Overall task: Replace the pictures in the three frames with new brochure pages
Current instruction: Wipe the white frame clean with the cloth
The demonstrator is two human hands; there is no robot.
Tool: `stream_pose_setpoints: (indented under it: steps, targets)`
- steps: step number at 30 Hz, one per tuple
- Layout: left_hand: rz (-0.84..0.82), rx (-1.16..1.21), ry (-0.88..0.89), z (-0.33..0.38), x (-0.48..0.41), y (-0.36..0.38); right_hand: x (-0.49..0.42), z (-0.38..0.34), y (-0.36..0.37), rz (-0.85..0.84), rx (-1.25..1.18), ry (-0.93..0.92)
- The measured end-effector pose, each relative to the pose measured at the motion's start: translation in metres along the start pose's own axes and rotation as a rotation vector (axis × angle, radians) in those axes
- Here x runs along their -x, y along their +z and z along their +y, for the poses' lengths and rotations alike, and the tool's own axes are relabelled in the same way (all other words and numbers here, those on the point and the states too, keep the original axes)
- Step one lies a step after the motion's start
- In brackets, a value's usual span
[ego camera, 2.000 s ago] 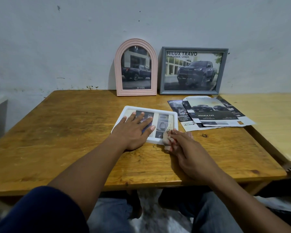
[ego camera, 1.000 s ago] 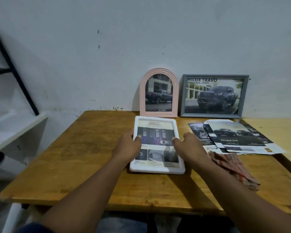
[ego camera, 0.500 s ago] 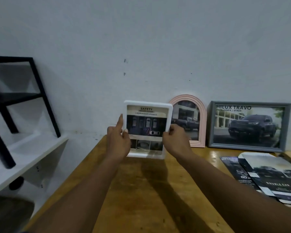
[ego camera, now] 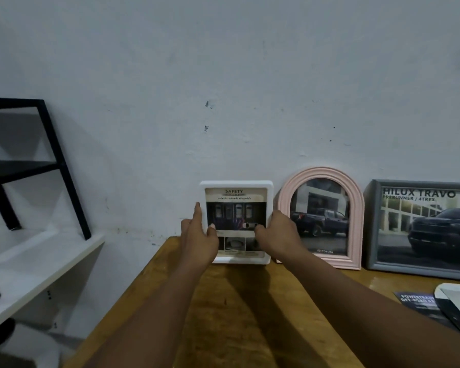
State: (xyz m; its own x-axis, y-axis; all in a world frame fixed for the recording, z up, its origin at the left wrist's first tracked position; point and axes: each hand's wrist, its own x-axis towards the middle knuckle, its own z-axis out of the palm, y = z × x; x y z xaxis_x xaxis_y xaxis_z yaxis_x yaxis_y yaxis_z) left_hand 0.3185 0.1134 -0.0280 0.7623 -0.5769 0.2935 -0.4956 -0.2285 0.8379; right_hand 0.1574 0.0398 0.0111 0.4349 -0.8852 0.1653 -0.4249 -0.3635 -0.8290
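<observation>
While both hands [ego camera: 199,241] hold it, the white frame [ego camera: 236,185] stands upright.

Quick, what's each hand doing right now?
Left hand: holding the white frame's left edge.
Right hand: holding its right edge.

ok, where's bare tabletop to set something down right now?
Free: the wooden table in front of the white frame, between the forearms. Crowded: back edge holds pink arched frame and grey frame; brochure pages fill the right.
</observation>
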Motion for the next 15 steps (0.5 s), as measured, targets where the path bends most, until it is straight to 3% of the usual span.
stream_pose_setpoints:
  steps: [15]
  targets:
    - [-0.116,-0.057,0.054,-0.02,-0.014,0.022,-0.024,0.009,0.021,-0.093,0.055,0.062]
